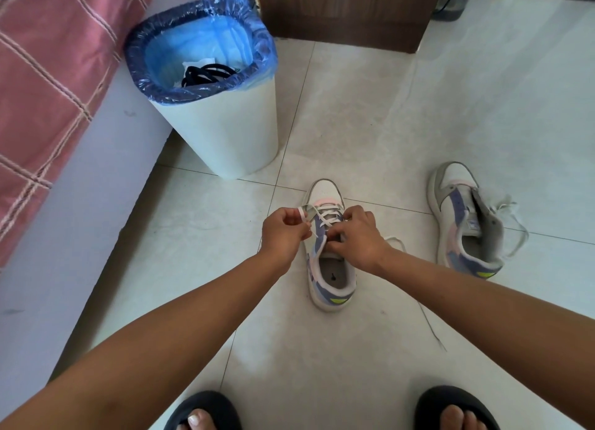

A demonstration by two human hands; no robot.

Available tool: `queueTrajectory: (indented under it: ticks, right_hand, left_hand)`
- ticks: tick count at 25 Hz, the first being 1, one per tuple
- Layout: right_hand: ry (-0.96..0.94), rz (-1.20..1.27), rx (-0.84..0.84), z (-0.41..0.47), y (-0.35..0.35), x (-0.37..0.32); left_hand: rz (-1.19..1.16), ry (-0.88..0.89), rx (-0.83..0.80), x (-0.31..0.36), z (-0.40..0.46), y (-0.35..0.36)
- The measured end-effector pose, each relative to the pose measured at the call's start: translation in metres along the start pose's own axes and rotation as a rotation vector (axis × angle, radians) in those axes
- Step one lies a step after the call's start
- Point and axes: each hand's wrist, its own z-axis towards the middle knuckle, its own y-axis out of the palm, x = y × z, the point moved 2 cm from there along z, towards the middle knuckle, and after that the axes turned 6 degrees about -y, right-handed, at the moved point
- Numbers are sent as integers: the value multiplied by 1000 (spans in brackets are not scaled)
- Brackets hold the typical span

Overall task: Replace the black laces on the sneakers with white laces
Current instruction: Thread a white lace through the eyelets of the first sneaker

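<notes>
Sneaker (328, 262) in white, blue and pink sits on the tiled floor (386, 123) near the middle of the view, toe toward 12 o'clock, partly threaded with a white lace (325, 218). At its 9 o'clock side the left hand (283, 233) pinches one end of that lace between curled fingers, the strand running taut to the eyelets. Over the tongue, the right hand (360, 236) has its fingers curled down onto the lacing (what exactly they pinch I cannot tell). A second sneaker (463, 217) lies toward 3 o'clock, well apart, with a loose white lace (512, 223) spilling beside it. At 11 o'clock stands a white bin (225, 133) with a blue liner, black laces (206, 74) lying inside.
</notes>
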Motion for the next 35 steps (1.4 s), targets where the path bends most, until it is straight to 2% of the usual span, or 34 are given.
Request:
queueTrajectory:
  ticks: [7,10,14,25,28,32,34,35]
  right_hand:
    - [4,8,5,1,2,1]
    - [4,13,9,1,2,1]
    - [9,24,20,2,3,0]
    - [-1,56,42,3,3,0]
    - [28,115,65,4,5,1]
    - [46,134,87,6,6,2]
    - [29,49,62,5,7,0]
    - [17,8,42,3,8,-1]
  left_hand:
    - [139,92,-77,1,-3,7]
    - [114,109,-22,0,-2,4]
    - [223,173,15,0,0,3]
    - [490,302,-113,13,0,7]
    - [509,275,-72,8,4,9]
    - [390,213,-72,4,-3,7]
    - [489,274,-124,3,-20,6]
    - [640,332,-145,0,-27,5]
